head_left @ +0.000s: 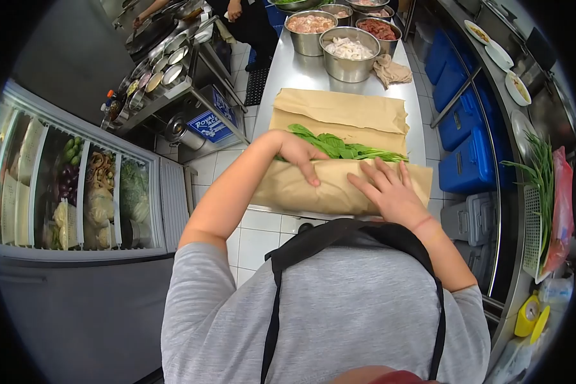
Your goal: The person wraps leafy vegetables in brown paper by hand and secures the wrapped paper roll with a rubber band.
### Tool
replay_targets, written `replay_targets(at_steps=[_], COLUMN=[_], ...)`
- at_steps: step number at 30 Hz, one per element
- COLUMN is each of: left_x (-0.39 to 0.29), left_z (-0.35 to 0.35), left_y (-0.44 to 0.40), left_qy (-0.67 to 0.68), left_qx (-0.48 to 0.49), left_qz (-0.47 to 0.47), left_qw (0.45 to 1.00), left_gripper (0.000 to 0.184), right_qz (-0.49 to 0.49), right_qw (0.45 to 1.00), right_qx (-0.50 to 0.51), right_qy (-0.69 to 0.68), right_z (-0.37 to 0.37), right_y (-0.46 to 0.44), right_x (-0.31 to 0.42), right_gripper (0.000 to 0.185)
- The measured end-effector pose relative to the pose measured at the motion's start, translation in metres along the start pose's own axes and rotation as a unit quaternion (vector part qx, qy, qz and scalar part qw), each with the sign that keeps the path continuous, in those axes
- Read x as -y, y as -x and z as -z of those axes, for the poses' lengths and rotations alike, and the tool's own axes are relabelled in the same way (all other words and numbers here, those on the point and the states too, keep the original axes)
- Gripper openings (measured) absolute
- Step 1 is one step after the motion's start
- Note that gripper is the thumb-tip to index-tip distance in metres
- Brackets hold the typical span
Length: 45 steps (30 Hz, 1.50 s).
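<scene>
Leafy green vegetables (339, 148) lie across a sheet of brown paper (339, 105), whose near side is folded up over their stems into a thick roll. My left hand (299, 155) curls over the top of the roll at its left part, thumb on the outer face and fingers on the leaves' side, gripping the paper. On the right part of the roll, my right hand (393, 191) presses flat with its fingers spread. The far part of the paper lies open on the steel table (288, 75), with a crease running across it.
Behind the paper stand steel bowls of pale strips (351, 48), pinkish meat (311, 25) and red meat (377, 29), beside a crumpled cloth (392, 70). A glass-topped fridge (102, 192) is at left, blue bins (470, 160) at right. Another person (253, 29) stands at the far left.
</scene>
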<state>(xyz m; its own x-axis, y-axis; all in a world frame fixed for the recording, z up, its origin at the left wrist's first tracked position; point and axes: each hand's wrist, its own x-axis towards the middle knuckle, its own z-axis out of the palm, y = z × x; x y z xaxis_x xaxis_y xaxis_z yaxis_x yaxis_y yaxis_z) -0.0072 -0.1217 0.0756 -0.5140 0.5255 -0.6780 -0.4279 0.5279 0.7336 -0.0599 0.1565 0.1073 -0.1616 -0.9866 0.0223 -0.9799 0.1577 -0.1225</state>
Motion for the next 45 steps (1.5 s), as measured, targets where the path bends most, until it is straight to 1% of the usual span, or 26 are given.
replay_targets(at_steps=[3,5,8,10,11,12,13,14,16,19,21,23,25,26,28,29,31,32,33,35,36,38,40,42,43,45], left_x=[0.004,0.006,-0.017,-0.044,-0.05,-0.055,-0.058,-0.057,-0.051,-0.033,-0.031,-0.03,-0.028,-0.029,-0.034,-0.034,-0.032,-0.032,-0.034,-0.037,-0.039,-0.042,-0.043,-0.042,-0.04,-0.036], left_z=[0.021,0.028,0.025,0.008,-0.007,-0.029,-0.048,-0.064,-0.085,-0.075,-0.068,-0.063,-0.057,-0.054,-0.051,-0.05,-0.05,-0.049,-0.049,-0.048,-0.044,-0.034,-0.021,-0.009,-0.005,0.002], left_y=[-0.009,-0.016,-0.009,0.013,0.017,0.017,0.015,0.01,-0.003,-0.027,-0.029,-0.031,-0.031,-0.03,-0.029,-0.031,-0.033,-0.032,-0.031,-0.029,-0.029,-0.03,-0.03,-0.033,-0.035,-0.04], left_qy=[0.046,0.039,-0.049,-0.233,-0.232,-0.414,-0.566,-0.566,-0.515,-0.51,-0.511,-0.506,-0.489,-0.491,-0.457,-0.458,-0.465,-0.465,-0.464,-0.464,-0.454,-0.447,-0.424,-0.418,-0.411,-0.406], left_qx=[0.009,0.022,-0.025,-0.199,-0.197,-0.357,-0.491,-0.491,-0.453,-0.473,-0.457,-0.448,-0.444,-0.444,-0.41,-0.41,-0.41,-0.411,-0.405,-0.397,-0.383,-0.368,-0.311,-0.292,-0.271,-0.267], left_qz=[0.02,0.011,0.024,0.075,0.076,0.062,0.042,0.042,-0.027,0.002,0.007,0.015,-0.019,-0.018,-0.007,-0.008,-0.011,-0.01,-0.003,0.003,0.011,0.016,0.036,0.039,0.043,0.032], left_qw=[0.999,0.999,0.998,0.949,0.95,0.835,0.661,0.661,0.727,0.718,0.728,0.737,0.75,0.749,0.79,0.789,0.784,0.784,0.788,0.792,0.804,0.816,0.85,0.859,0.869,0.873], left_gripper=[0.072,0.074,0.077,0.08,0.08,0.085,0.089,0.089,0.099,0.105,0.106,0.106,0.107,0.107,0.106,0.106,0.104,0.104,0.105,0.105,0.106,0.106,0.107,0.107,0.107,0.108], right_qz=[-0.023,-0.082,-0.075,-0.076,-0.067,-0.059,-0.059,-0.057,-0.054,-0.039,0.038,-0.044,-0.085,-0.085,-0.149,-0.149,-0.07,-0.038,-0.037,-0.206,-0.209,-0.064,0.038,0.023,0.019,-0.091], right_qw=[0.999,0.991,0.988,0.983,0.98,0.978,0.978,0.977,0.975,0.968,0.949,0.922,0.935,0.935,0.863,0.864,0.962,0.988,0.987,0.968,0.968,0.984,0.972,0.971,0.971,0.989], right_qx=[-0.028,0.055,0.058,0.076,0.081,0.085,0.086,0.094,0.102,0.073,0.058,0.01,0.108,0.107,0.357,0.356,0.164,0.075,0.075,0.007,0.007,0.043,0.089,0.146,0.146,0.071], right_qy=[0.031,-0.088,-0.122,-0.151,-0.166,-0.18,-0.18,-0.185,-0.192,-0.237,-0.309,-0.384,-0.327,-0.327,-0.324,-0.325,-0.205,-0.133,-0.134,-0.141,-0.142,-0.159,-0.214,-0.188,-0.19,-0.094], right_z=[-0.02,-0.022,-0.023,-0.021,-0.021,-0.021,-0.022,-0.024,-0.028,-0.036,-0.046,-0.034,-0.037,-0.045,-0.063,-0.071,-0.092,-0.104,-0.095,-0.052,-0.038,-0.017,-0.01,-0.001,-0.005,-0.017], right_y=[-0.017,-0.024,-0.025,-0.031,-0.034,-0.037,-0.04,-0.042,-0.046,-0.053,-0.07,-0.099,-0.127,-0.139,-0.16,-0.164,-0.171,-0.181,-0.18,-0.165,-0.157,-0.138,-0.11,-0.084,-0.075,-0.063], right_x=[-0.01,-0.018,-0.032,-0.041,-0.044,-0.048,-0.052,-0.056,-0.063,-0.08,-0.107,-0.129,-0.151,-0.154,-0.152,-0.156,-0.173,-0.196,-0.194,-0.176,-0.166,-0.142,-0.112,-0.076,-0.063,-0.046], right_gripper=[0.099,0.097,0.096,0.096,0.095,0.095,0.095,0.095,0.095,0.088,0.067,0.049,0.037,0.037,0.04,0.04,0.046,0.054,0.054,0.057,0.057,0.063,0.071,0.09,0.09,0.109])
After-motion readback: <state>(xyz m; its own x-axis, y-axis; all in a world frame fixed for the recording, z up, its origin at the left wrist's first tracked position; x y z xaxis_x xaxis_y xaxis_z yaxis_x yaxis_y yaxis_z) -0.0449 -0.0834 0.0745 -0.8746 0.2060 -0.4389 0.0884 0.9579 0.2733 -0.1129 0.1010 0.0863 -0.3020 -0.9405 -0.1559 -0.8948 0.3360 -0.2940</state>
